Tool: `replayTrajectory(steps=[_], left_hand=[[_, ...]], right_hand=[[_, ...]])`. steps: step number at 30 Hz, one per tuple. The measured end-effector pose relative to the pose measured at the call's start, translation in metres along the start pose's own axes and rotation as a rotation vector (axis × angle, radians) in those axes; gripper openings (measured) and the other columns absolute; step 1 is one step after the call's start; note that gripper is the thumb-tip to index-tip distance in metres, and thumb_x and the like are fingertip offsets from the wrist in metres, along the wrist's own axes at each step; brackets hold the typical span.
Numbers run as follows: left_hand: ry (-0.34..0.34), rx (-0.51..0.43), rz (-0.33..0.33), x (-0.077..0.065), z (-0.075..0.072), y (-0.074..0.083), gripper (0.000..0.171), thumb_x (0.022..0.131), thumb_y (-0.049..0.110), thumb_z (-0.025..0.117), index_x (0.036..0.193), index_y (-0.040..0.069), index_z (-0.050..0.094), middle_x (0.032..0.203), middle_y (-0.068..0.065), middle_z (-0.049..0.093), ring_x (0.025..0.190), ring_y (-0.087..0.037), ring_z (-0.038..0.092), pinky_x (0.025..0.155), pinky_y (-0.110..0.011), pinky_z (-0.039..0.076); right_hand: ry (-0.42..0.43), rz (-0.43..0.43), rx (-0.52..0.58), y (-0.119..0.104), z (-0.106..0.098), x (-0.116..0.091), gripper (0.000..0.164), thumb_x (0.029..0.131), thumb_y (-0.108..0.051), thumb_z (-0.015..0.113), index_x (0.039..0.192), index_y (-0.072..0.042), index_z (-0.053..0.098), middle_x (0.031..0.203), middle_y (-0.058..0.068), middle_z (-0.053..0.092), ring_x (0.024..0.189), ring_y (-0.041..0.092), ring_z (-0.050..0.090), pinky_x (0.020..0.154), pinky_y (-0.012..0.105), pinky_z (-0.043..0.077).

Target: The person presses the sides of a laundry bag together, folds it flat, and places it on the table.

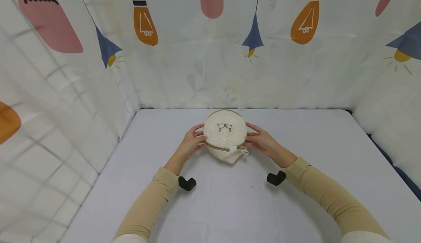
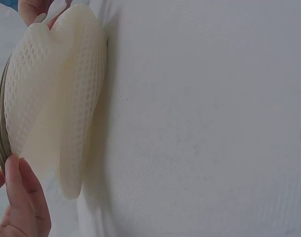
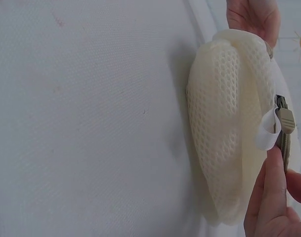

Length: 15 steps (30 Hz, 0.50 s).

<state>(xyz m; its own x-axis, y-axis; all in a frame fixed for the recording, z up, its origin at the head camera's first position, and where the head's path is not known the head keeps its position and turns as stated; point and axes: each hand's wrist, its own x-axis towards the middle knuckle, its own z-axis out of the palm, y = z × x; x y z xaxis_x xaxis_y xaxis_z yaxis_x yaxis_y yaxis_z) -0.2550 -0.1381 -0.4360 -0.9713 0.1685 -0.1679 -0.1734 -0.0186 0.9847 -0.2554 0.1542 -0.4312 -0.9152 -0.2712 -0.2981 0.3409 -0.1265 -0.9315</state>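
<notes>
A cream mesh laundry bag (image 1: 225,135) with a round zipped top and a printed eyeglasses-like drawing stands near the back of the table. My left hand (image 1: 192,140) pinches its rim on the left, thumb and fingers on either side of the zipper edge in the left wrist view. On the opposite side my right hand (image 1: 261,140) pinches the rim close to the zipper pull (image 3: 286,120) and a white ribbon loop (image 3: 268,130). Below the rim the mesh side (image 2: 83,103) sags in folds. What is inside the bag cannot be seen.
A white cloth covers the table (image 1: 230,206). Behind it hangs a white curtain (image 1: 210,75) printed with lamps and bulbs, and another curtain side stands at the left. Black wrist mounts (image 1: 187,183) sit by both sleeves.
</notes>
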Motion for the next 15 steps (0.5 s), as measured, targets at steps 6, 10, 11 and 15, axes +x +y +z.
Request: replayTrajectory(steps=[6, 10, 11, 15], left_hand=[[0.003, -0.007, -0.006, 0.0008, 0.0003, -0.0026, 0.063, 0.099, -0.005, 0.059, 0.157, 0.006, 0.036, 0.133, -0.021, 0.055, 0.091, -0.014, 0.066, 0.081, -0.027, 0.059], [0.008, -0.007, -0.021, 0.0006, 0.0003, -0.0038, 0.063, 0.099, -0.006, 0.059, 0.157, 0.006, 0.037, 0.131, -0.021, 0.055, 0.090, -0.014, 0.066, 0.079, -0.026, 0.058], [0.008, -0.006, -0.023, 0.0006, 0.0002, -0.0040, 0.063, 0.099, -0.006, 0.059, 0.157, 0.006, 0.037, 0.131, -0.020, 0.055, 0.090, -0.014, 0.065, 0.078, -0.025, 0.058], [0.011, 0.010, -0.022, 0.0003, 0.0011, -0.0039, 0.063, 0.099, -0.005, 0.059, 0.157, 0.006, 0.037, 0.132, -0.021, 0.055, 0.091, -0.015, 0.065, 0.079, -0.026, 0.058]], right_hand=[[-0.010, -0.001, 0.006, 0.0043, -0.0010, 0.0010, 0.073, 0.101, 0.013, 0.050, 0.164, -0.009, 0.022, 0.111, 0.010, 0.056, 0.088, 0.015, 0.068, 0.083, 0.031, 0.060], [-0.020, 0.000, 0.001, 0.0056, -0.0014, 0.0009, 0.074, 0.101, 0.013, 0.051, 0.164, -0.009, 0.021, 0.110, 0.010, 0.057, 0.088, 0.014, 0.068, 0.083, 0.031, 0.059], [-0.020, 0.000, -0.001, 0.0058, -0.0015, 0.0009, 0.074, 0.101, 0.013, 0.051, 0.164, -0.009, 0.021, 0.111, 0.010, 0.057, 0.088, 0.014, 0.068, 0.084, 0.031, 0.059], [-0.023, -0.003, 0.000, 0.0066, -0.0023, 0.0018, 0.073, 0.101, 0.013, 0.051, 0.164, -0.008, 0.021, 0.113, 0.012, 0.057, 0.088, 0.015, 0.069, 0.083, 0.031, 0.059]])
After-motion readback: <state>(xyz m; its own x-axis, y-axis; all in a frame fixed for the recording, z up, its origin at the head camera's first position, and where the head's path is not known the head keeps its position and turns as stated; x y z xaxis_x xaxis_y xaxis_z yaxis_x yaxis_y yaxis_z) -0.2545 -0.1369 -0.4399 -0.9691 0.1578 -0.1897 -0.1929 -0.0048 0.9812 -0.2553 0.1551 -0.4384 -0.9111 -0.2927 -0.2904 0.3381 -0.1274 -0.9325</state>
